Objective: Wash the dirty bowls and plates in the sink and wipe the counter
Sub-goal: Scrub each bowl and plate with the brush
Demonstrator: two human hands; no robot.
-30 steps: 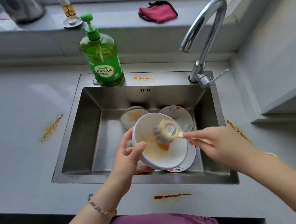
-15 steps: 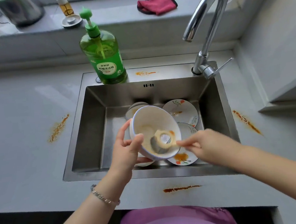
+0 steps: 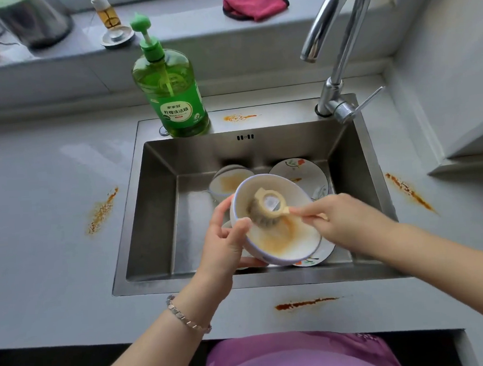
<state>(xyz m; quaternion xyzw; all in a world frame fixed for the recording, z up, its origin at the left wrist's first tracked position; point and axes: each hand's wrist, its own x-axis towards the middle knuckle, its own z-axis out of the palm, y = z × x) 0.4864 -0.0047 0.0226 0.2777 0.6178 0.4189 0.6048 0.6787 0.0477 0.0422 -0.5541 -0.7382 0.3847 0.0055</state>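
Logged brush high against the far-left inner wall of bowl. Half a second back, recorded low at the bowl's centre; a second back, right of centre. Followed by right hand, pinching the handle throughout. Noted bright orange blob, seen beside the bristles a second back, now spread to a paler streak and smear over the near inner wall. Found front plate largely covered by the bowl again, its orange stain, exposed half a second back, now hidden.
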